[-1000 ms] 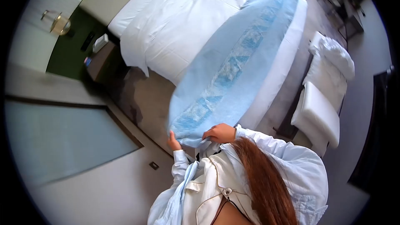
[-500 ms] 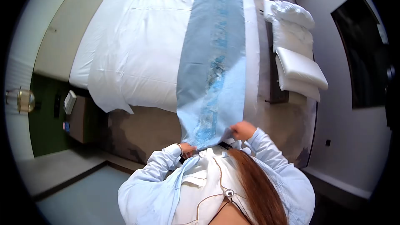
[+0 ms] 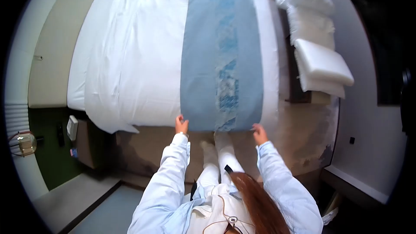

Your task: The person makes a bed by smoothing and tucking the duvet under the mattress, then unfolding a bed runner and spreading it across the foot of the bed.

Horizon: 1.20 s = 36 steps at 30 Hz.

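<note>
A blue-grey bed runner (image 3: pixel 200 67) with a patterned turquoise band lies across the white-covered bed (image 3: pixel 145 67), its near end at the bed's close edge. My left hand (image 3: pixel 182 124) is at the runner's near left corner, fingers bent and closed on its edge. At the near right corner, my right hand (image 3: pixel 260 134) pinches the cloth with curled fingers. Both arms reach forward, with the runner's end stretched between the hands. The fingertips are small and partly blurred.
A dark bench (image 3: pixel 299 97) beyond the bed's right side bears a white pillow (image 3: pixel 323 63) and bunched white bedding (image 3: pixel 310 0). A bedside cabinet (image 3: pixel 89 145) stands at the left, below a wall lamp (image 3: pixel 27 143). A dark screen (image 3: pixel 383 52) hangs on the right wall.
Both hands have moved forward from my waist to the bed's edge, and farther apart. The runner's near end went with them and now lies flatter and straighter.
</note>
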Available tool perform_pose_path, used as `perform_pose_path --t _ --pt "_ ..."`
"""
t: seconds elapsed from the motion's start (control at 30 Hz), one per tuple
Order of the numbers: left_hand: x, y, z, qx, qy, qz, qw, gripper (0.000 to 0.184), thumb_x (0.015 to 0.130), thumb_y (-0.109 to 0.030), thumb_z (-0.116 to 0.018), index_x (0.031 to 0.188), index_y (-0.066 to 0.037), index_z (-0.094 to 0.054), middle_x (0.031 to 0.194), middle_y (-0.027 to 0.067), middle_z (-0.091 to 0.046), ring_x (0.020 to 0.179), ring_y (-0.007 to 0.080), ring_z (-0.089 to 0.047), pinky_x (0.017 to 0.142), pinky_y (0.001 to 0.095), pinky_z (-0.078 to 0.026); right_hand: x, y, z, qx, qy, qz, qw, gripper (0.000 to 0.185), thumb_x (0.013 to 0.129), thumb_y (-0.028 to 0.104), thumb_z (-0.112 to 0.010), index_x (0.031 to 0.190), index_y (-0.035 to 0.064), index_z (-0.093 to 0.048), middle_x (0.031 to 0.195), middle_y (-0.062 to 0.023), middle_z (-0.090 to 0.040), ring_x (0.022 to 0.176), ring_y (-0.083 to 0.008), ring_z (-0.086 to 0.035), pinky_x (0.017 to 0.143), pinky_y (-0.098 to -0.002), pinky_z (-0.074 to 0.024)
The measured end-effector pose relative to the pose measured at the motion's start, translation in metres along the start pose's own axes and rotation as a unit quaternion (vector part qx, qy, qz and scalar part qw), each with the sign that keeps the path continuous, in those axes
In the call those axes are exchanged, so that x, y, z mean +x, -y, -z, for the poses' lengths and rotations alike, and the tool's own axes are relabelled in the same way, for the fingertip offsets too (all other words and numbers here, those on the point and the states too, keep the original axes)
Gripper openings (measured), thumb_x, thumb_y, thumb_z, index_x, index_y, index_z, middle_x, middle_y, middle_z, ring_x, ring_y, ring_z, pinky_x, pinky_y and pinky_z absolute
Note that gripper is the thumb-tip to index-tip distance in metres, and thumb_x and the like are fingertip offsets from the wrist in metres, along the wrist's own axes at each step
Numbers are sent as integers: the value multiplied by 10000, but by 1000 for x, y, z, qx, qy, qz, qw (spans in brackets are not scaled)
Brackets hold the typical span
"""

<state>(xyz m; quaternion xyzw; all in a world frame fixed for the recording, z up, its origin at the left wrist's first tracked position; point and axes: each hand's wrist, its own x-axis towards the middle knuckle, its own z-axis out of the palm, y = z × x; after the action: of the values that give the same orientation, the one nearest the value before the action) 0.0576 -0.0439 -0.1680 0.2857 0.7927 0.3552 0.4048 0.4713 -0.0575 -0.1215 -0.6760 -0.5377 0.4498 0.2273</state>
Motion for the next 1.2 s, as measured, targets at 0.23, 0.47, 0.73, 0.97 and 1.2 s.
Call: perform_pose_path --t 0.23,0.47,0.73,0.97,1.2 --pt "42 31 -27 -30 -141 -43 989 378 737 -260 -638 966 -12 -467 827 14 -457 741 92 -443 652 225 -395 95 -83 -32 -37 -222 -124 966 448 696 141 -614 1081 2 -432 1060 -158 -476 959 -251 -468 845 -333 -360" --pt "41 -44 0 18 -88 -127 988 369 768 -293 -606 603 -17 -425 515 -49 -292 484 65 -260 427 236 -229 98 -81 -25 -22 -194 -171 966 357 748 285 -604 862 -44 -525 669 -68 -507 634 -148 -452 602 -281 -393" --pt "61 -10 4 39 -257 -111 959 325 769 -284 -601 800 28 -516 689 1 -497 626 80 -418 585 219 -367 96 -45 -80 -37 -196 -115 973 279 763 205 -576 901 -23 -494 738 -103 -536 679 -192 -498 617 -301 -399" --pt "65 20 25 56 -34 -39 997 276 742 -249 -632 764 5 -526 644 10 -525 584 83 -443 546 232 -381 88 -43 -60 -5 -279 -191 941 258 734 184 -597 900 -1 -530 836 -131 -572 818 -244 -542 715 -328 -414" --pt "63 40 15 39 -94 -27 994 222 716 -97 -597 896 -8 -502 776 67 -551 708 165 -528 650 283 -425 59 -20 -48 -85 -258 -158 949 470 675 57 -611 1109 54 -433 1078 -128 -473 967 -205 -474 801 -299 -396"
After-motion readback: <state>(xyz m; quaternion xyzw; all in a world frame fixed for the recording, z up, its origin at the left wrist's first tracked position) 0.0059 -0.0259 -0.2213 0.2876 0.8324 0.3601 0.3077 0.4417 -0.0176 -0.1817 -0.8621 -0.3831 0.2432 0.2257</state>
